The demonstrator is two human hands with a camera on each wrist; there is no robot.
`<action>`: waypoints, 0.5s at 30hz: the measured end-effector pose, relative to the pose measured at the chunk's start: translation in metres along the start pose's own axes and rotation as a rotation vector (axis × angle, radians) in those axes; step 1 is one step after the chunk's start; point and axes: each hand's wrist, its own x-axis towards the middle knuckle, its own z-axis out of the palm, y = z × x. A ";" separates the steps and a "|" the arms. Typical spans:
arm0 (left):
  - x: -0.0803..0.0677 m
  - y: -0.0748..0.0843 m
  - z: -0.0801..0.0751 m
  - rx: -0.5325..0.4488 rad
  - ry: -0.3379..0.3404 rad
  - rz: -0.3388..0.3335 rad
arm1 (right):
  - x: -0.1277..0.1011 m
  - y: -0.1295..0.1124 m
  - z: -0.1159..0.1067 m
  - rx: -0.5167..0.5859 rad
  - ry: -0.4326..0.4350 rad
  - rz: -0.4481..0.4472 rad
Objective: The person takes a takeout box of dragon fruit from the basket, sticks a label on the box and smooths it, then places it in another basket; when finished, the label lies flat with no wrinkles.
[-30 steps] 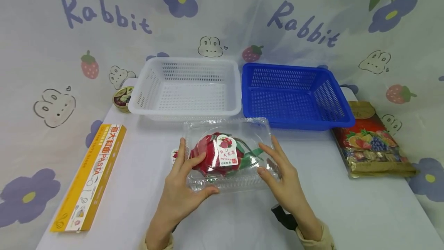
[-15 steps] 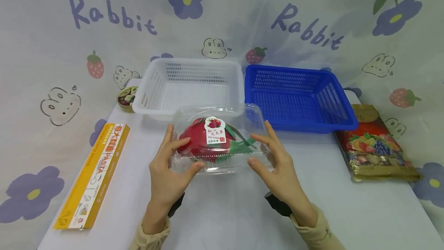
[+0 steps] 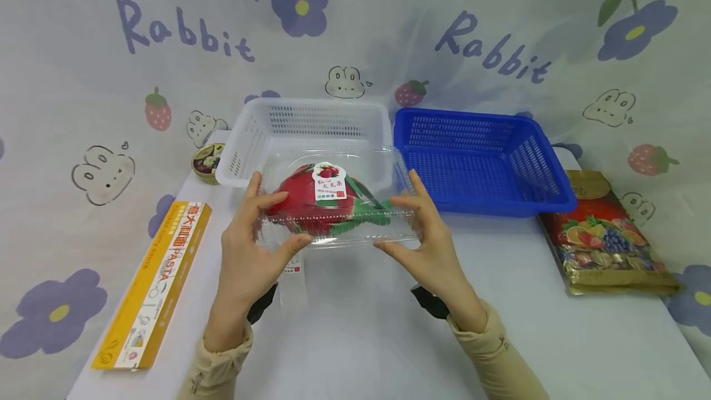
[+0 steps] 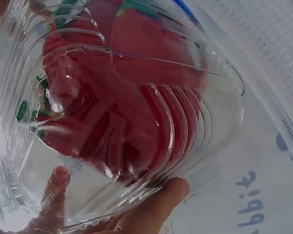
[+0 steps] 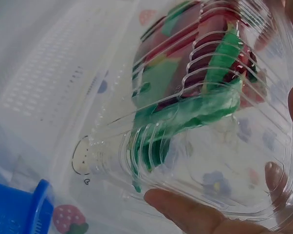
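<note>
A clear plastic clamshell box (image 3: pixel 383 227) is held up above the table, its back part in front of the white basket. A red and green dragon fruit (image 3: pixel 297 205) lies inside, seen through the lid with its white label (image 3: pixel 329 183). My left hand (image 3: pixel 250 252) grips the box's left end, thumb at the front edge and fingers along the side. The right hand (image 3: pixel 430 252) grips the opposite end in the same way. Through the clear wall, the left wrist view shows the red fruit (image 4: pixel 102 107); its green tips (image 5: pixel 195 109) appear in the right wrist view.
A white basket (image 3: pixel 233 159) and a blue basket (image 3: pixel 489 207) stand side by side at the back. Left are a yellow pasta box (image 3: pixel 152 283) and a round tin (image 3: pixel 207 162). A red and gold bag (image 3: pixel 611 233) lies right. Below the box shows a small printed label (image 3: pixel 294 262).
Both hands have lifted the clamshell box and moved it forward and slightly left, towards the white basket. Its near side now faces me more. The baskets and other goods have stayed in place.
</note>
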 end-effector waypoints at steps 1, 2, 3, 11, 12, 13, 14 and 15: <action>0.002 -0.001 -0.002 0.007 -0.023 -0.001 | 0.004 0.000 0.000 0.004 0.004 0.003; 0.005 -0.002 -0.004 0.013 -0.044 -0.002 | 0.008 -0.001 0.001 0.004 0.009 0.003; 0.007 -0.004 -0.005 0.018 -0.064 -0.005 | 0.012 -0.001 0.001 -0.003 0.017 -0.001; 0.022 -0.015 -0.009 0.054 -0.158 -0.142 | 0.036 -0.003 0.009 -0.008 0.093 0.010; 0.024 -0.017 -0.008 0.055 -0.148 -0.157 | 0.038 -0.003 0.012 -0.004 0.098 0.010; 0.024 -0.020 -0.007 0.053 -0.135 -0.170 | 0.039 -0.003 0.014 -0.010 0.104 0.009; 0.025 -0.023 -0.006 0.053 -0.118 -0.183 | 0.040 -0.003 0.016 -0.013 0.109 0.007; 0.026 -0.026 -0.005 0.049 -0.098 -0.190 | 0.042 -0.003 0.019 -0.014 0.115 0.001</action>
